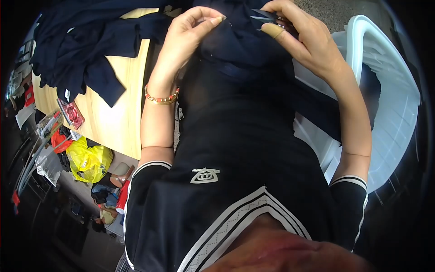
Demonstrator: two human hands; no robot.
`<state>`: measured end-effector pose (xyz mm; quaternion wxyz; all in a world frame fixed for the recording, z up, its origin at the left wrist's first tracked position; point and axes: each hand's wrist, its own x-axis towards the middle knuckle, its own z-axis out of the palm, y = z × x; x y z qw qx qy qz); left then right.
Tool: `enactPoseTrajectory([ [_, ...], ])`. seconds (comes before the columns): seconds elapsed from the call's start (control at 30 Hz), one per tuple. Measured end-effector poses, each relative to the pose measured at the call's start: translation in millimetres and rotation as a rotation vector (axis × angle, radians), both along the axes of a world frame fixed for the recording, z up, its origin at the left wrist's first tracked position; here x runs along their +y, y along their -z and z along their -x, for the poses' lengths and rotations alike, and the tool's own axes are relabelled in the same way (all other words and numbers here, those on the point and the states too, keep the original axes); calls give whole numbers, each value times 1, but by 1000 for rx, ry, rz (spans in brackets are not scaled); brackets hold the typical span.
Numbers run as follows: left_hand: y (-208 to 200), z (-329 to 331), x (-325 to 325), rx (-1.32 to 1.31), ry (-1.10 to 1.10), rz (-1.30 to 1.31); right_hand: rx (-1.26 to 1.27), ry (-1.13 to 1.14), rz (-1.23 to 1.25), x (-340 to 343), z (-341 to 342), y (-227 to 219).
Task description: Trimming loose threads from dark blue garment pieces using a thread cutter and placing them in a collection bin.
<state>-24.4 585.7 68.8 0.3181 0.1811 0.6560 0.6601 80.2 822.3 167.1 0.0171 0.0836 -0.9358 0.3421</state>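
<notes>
My left hand [186, 36] is raised over dark navy cloth [240, 43] on my lap, thumb and forefinger pinched together. Whatever sits between those fingertips is too small to make out. Small thread snips [262, 17] are in my right hand [310, 41], their dark pointed blades parted and aimed left toward the pinched fingers. A yellowish cover wraps the right thumb. Tiny pale specks show on the cloth close to the left fingertips.
On the left, several navy garments [86, 45] lie heaped on a light wooden table [124, 122], beside a red patterned case [72, 113]. A yellow plastic bag [88, 158] is below it. At right stands a pale blue plastic basket [394, 113] with dark cloth inside.
</notes>
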Motion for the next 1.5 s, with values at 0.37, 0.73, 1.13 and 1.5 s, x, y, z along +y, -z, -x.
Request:
enactPoseTrajectory([
  [0.37,-35,-10,27,-201,-147,-46,245,-321,-256,-31,-17,40],
  [0.73,-44,-6,45,-37,-169,-90,394,-88,-485,-24,-9,38],
  [1.13,-28,-14,46,-431,-194,-433,981,64,287,-6,29,54],
  [1.5,-29,-21,49,-220,-263,-394,-172,269,582,-1,3,13],
])
